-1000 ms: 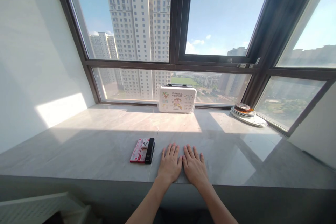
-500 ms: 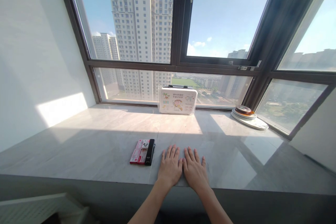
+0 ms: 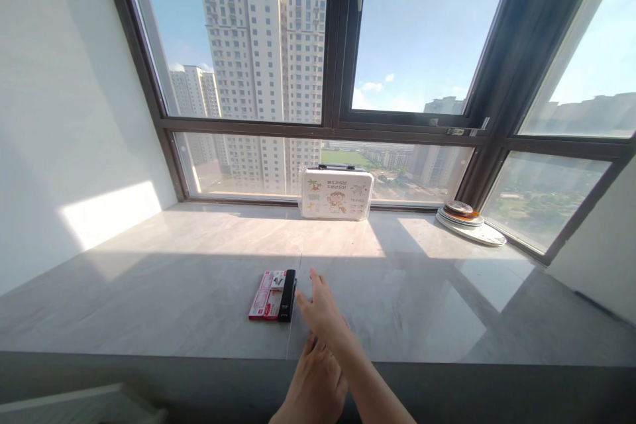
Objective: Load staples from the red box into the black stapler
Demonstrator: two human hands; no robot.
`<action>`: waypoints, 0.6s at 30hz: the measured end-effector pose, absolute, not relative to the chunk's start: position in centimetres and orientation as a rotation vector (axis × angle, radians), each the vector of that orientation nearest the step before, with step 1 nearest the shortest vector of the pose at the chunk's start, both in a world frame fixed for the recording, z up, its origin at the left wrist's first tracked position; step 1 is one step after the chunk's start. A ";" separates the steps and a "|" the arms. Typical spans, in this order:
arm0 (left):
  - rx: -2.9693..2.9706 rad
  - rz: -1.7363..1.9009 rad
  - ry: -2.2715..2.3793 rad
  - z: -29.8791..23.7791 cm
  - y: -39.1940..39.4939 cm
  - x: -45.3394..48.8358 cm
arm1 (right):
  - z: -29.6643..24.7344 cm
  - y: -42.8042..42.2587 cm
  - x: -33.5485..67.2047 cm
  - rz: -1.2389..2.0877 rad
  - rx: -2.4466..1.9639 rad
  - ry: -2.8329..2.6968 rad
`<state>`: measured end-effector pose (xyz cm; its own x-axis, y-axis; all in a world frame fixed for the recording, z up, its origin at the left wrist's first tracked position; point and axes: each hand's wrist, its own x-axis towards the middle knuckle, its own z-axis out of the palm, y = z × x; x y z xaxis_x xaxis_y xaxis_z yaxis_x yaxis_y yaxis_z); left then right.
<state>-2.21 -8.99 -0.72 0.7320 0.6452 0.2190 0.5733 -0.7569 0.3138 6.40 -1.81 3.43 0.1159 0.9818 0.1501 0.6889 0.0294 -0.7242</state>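
My right hand (image 3: 324,308) reaches forward and left over the sill, holding nothing. Its thumb and fingers are apart, close to the right side of a black stapler (image 3: 287,297). The stapler lies along flat red-and-white boxes (image 3: 260,303), and a small white box (image 3: 278,280) with a dark picture sits at their upper end. My left hand (image 3: 318,374) is lower, at the sill's front edge, partly covered by my right wrist and forearm. What shows of its fingers looks loosely stretched, with nothing in them.
A white case (image 3: 338,195) with cartoon prints and a dark handle stands against the window. Stacked plates (image 3: 467,224) are in the right corner. The marble-look sill (image 3: 163,305) ends at a front edge, with a pale slatted object (image 3: 84,407) below it at left.
My right hand has left its flat place on the sill and crossed left toward the stapler. My left hand has drawn back toward the front edge, under the right forearm.
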 end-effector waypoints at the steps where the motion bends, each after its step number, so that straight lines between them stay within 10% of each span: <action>1: 2.675 0.444 0.948 -0.6 -9.4 -2.8 | 3.6 -0.9 5.0 0.556 -1.667 -1.637; 18: 2.681 0.727 1.263 -1.3 -5.4 -2.1 | 5.0 -5.4 14.4 0.312 -1.730 -1.751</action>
<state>-2.12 -5.43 -1.33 0.5448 0.7473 0.3804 0.7044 -0.6540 0.2758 14.41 -5.45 5.00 0.0806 0.9576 0.2765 0.8034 0.1018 -0.5866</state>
